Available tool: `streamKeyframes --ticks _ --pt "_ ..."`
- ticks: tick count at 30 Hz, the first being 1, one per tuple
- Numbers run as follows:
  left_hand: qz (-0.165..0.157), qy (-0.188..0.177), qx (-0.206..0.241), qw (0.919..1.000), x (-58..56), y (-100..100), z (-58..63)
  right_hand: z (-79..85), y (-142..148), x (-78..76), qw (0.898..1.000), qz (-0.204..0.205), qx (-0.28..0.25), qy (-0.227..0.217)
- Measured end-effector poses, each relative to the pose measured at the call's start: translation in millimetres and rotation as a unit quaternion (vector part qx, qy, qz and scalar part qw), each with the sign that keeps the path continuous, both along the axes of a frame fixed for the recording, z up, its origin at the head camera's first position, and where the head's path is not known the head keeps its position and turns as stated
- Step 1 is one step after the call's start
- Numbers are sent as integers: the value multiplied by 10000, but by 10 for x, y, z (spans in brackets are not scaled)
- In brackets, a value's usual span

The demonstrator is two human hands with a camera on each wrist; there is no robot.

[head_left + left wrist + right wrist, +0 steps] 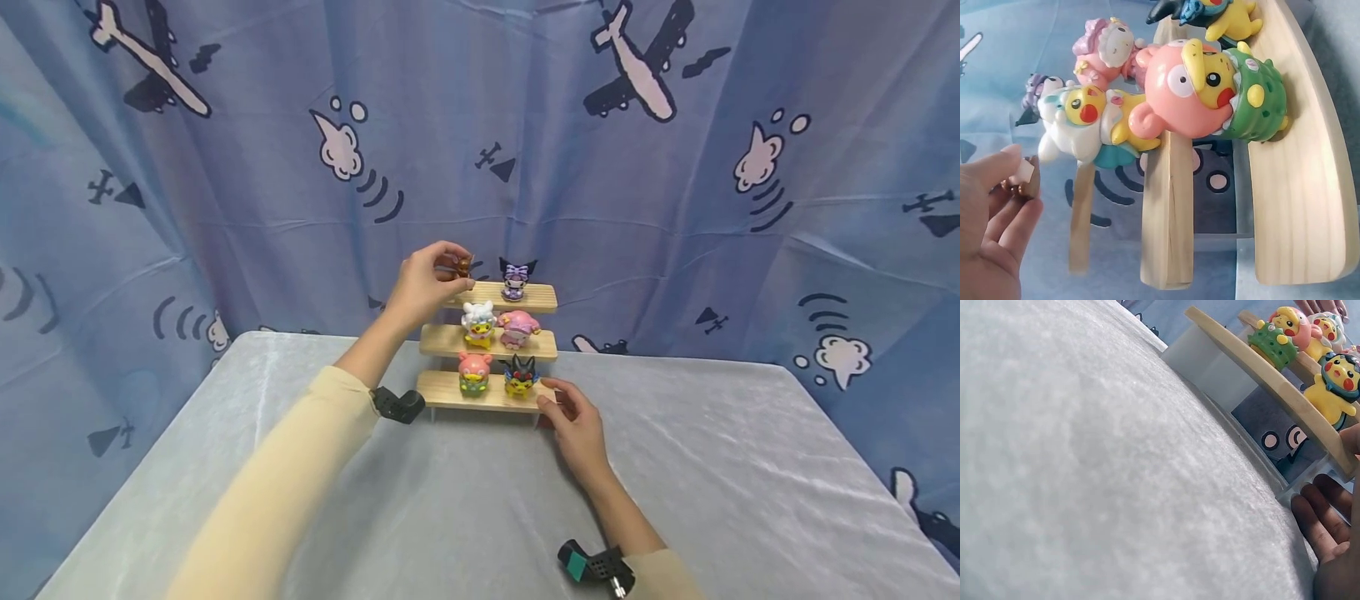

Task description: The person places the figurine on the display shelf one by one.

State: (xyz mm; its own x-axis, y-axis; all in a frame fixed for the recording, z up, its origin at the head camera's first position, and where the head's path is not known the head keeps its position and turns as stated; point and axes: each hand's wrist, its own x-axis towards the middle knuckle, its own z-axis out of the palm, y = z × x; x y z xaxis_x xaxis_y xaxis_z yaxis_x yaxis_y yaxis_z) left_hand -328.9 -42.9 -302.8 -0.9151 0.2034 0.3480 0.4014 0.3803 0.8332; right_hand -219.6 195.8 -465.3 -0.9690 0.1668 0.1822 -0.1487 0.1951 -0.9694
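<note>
My left hand (422, 290) pinches a small brown figurine (464, 267) at the left end of the top step of a wooden three-step display stand (438, 390). In the left wrist view, thumb and fingertips hold the figurine's (1034, 181) edges, and a pale flat face on it shows. My right hand (582, 432) grips the right end of the bottom step, thumb at the board and other fingers (1316, 528) against the clear side support. Beside the brown figurine stands a purple-and-black figurine (515, 283) on the top step.
A white-hooded figurine (478, 325) and a pink one (517, 327) share the middle step. On the bottom step stand a pink-and-green figurine (474, 375) and a black-eared yellow one (520, 377). A pale cloth covers the table (450, 517); a blue patterned curtain (480, 100) hangs behind.
</note>
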Motion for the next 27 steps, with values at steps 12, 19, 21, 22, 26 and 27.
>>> streamKeyframes --ticks 12,19,21,22,26,27 --pt "-2 -123 -189 9997 -102 82 -86 13 -16 17 9998 -7 176 -79" --pt "-146 -208 -243 9994 -174 85 -133 15 -17 29 9999 -20 121 -30" --pt "-171 -238 -260 9992 -182 82 -141 15 -19 29 9999 -18 129 -33" --pt "-179 -245 -264 9992 -184 81 -144 17 -20 29 9999 -26 144 -42" --pt "-199 -264 -252 9991 -199 83 -162 24 -17 26 9999 -36 130 -33" --pt "-209 -267 -229 9992 -204 85 -168 26 -16 25 9999 -37 125 -30"
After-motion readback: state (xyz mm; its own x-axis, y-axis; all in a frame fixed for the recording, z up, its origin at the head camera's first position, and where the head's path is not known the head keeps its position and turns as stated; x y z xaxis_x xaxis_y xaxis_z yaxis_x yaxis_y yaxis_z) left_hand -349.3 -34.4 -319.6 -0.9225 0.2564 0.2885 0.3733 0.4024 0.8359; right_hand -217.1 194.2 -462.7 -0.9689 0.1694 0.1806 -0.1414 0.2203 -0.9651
